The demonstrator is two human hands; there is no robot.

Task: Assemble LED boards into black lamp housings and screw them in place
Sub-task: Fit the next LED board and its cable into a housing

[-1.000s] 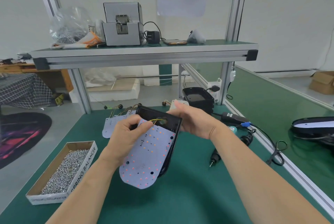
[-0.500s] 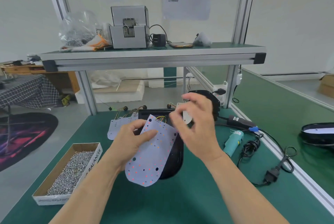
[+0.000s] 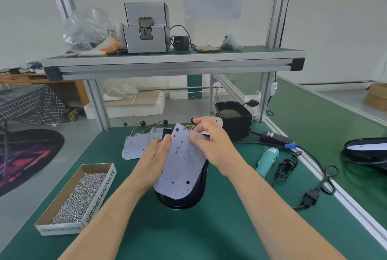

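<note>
Gripping the board (image 3: 182, 167) by its left edge, the left hand (image 3: 155, 155) holds it tilted over the housing (image 3: 196, 197) at mid-bench. The right hand (image 3: 211, 144) pinches its far end near the wires (image 3: 189, 127). Trapped wires could stop it seating flat.

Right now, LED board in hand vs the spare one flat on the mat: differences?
The held board is tilted above the black housing; the spare board lies flat on the green mat. The left hand and right hand grip the held board; no hand holds the spare board. Both are pale, round-ended, wired at the far end.
</note>
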